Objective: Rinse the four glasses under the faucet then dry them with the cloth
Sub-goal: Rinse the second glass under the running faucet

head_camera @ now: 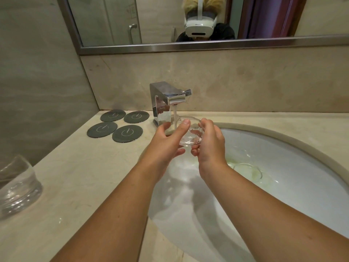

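A clear glass (189, 132) is held tilted over the sink (283, 157), just beside the stream of water running from the chrome faucet (166, 100). My left hand (170, 140) grips its left side, thumb on the rim. My right hand (209, 142) grips the right side, fingers curled around the glass. A second glass (248, 172) lies in the basin near the drain. A third glass (18, 188) stands on the counter at the far left edge. No cloth is in view.
Several dark round coasters (118, 124) lie on the beige counter (75, 186) left of the faucet. A framed mirror (188, 19) hangs above the backsplash. A wall closes the left side.
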### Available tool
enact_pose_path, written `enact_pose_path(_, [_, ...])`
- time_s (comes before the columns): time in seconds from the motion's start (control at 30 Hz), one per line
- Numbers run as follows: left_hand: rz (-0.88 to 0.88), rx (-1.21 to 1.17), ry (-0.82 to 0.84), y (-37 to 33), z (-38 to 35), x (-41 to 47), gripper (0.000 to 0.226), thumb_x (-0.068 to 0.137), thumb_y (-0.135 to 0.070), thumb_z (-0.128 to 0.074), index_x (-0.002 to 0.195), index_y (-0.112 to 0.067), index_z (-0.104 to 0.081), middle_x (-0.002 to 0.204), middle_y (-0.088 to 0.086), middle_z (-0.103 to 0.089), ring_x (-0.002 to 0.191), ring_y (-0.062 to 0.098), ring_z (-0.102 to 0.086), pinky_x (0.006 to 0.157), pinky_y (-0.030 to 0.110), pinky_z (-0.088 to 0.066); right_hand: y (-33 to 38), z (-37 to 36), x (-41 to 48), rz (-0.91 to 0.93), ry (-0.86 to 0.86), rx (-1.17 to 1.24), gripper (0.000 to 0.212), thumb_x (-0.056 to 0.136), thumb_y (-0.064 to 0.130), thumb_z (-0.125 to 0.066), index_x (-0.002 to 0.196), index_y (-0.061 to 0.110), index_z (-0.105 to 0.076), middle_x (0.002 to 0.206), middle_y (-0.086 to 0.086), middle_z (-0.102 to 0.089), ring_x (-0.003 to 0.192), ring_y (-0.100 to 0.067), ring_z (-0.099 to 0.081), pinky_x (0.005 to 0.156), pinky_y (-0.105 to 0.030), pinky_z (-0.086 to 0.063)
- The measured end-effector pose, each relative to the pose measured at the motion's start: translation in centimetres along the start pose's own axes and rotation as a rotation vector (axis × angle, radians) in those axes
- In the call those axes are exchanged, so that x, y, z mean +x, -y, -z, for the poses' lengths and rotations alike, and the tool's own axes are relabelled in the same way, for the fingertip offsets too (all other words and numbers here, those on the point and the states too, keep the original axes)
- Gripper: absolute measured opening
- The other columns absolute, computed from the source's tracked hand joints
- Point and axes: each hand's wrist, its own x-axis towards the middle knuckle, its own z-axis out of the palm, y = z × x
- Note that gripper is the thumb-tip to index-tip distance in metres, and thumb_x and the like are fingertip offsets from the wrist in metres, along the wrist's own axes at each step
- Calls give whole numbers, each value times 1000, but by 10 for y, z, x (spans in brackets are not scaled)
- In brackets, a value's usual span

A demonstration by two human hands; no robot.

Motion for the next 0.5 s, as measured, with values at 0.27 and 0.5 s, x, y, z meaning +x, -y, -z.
enact_pose_path(0.27, [-21,-86,-47,-5,2,2,86,77,-34,-87,152,-23,-46,129,6,-70,116,22,-73,86,37,-62,0,-3,1,-16,53,15,41,102,55,-58,118,18,-68,95,-2,-73,62,-17,-54,46,-27,-38])
enact_pose_path(0.5, [-36,-116,-11,-7,2,-1,65,95,-8,-73,152,-25,-47,129,2,-68,103,11,-71,92,36,-59,-2,-3,2,-22,41,52,37,100,44,-64,122,15,-65,89,-2,-71,58,-16,-51,46,-26,-38])
